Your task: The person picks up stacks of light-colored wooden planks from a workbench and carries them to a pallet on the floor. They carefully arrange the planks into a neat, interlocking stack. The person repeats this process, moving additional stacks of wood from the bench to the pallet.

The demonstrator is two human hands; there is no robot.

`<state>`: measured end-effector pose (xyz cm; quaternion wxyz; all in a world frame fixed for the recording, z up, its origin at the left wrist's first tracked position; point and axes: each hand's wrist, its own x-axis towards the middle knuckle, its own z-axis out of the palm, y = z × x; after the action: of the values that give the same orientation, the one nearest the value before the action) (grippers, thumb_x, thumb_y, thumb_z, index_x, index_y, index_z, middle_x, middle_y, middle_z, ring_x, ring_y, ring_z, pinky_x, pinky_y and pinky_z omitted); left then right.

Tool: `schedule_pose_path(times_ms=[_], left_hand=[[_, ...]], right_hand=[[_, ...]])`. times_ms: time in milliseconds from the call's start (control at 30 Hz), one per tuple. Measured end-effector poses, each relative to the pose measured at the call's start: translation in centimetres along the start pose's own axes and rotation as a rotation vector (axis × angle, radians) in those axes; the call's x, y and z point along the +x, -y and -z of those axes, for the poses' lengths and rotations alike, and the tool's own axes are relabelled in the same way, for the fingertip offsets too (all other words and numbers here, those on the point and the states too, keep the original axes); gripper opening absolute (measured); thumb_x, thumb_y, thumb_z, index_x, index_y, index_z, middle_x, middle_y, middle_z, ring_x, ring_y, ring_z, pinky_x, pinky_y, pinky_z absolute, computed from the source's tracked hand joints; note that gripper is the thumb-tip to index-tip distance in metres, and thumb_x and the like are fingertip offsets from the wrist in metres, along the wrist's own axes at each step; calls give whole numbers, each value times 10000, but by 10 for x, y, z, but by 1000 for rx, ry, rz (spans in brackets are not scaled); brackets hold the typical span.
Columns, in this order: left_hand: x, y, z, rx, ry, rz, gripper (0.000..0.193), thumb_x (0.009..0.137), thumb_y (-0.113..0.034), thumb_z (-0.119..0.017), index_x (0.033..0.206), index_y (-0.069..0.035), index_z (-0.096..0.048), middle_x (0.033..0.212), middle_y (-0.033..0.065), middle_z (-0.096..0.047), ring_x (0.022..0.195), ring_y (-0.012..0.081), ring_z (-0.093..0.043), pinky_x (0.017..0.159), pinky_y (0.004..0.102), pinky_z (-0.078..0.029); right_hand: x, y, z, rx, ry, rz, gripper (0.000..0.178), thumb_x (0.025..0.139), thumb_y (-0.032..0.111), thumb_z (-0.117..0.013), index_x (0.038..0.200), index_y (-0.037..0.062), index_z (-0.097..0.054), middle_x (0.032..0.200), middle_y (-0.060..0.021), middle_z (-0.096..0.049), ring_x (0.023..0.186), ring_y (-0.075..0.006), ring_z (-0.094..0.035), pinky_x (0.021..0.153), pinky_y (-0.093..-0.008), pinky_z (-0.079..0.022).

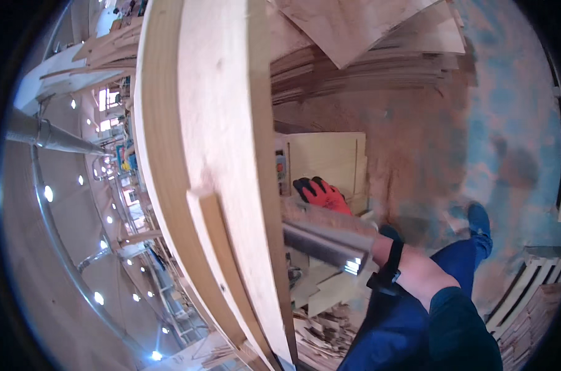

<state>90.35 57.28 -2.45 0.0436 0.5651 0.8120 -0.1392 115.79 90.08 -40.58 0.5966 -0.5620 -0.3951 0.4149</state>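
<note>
A gloved hand, my right hand (327, 198) by the arm at lower right, shows in a red glove with black fingers. Its fingers point up and left, slightly apart, over a pale panel (323, 157), with nothing visible in them; whether they touch it I cannot tell. A brown strip with a dark metal bar (317, 244) crosses in front of the arm between glove and wrist. A black wristband (388, 266) sits on that wrist. Close in front, a long pale wooden beam (221, 123) fills the centre left. A shorter wooden stick (221, 266) lies along it. My left hand is not in view.
Stacked thin sheets (367, 68) lie at the top. Wood scraps (323, 331) are heaped at the bottom. A slatted wooden stack (528, 287) stands at lower right. My shoe (479, 226) rests on the stained floor (509, 123). A large duct (64, 136) and ceiling lights show at left.
</note>
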Motion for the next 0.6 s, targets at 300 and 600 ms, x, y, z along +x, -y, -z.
schedule_pose_path(times_ms=[300,600], left_hand=[[1,-25,2,133,62,75,940,592,-484,-929,1250,5,-470,1182,202,-546,1091,349,-536,955,462,-438],[22,-39,30,47,-143,39,878,564,-334,-904,1242,48,-497,1220,242,-513,1124,441,-496,980,478,-450]], right_hand=[[62,36,24,-336,364,-75,576,929,361,-593,1387,33,-473,1434,-184,-465,1306,-376,-446,1072,-510,-379],[89,46,-25,-436,442,-115,517,960,329,-570,1373,29,-488,1388,-159,-502,1244,-327,-490,1027,-476,-408]])
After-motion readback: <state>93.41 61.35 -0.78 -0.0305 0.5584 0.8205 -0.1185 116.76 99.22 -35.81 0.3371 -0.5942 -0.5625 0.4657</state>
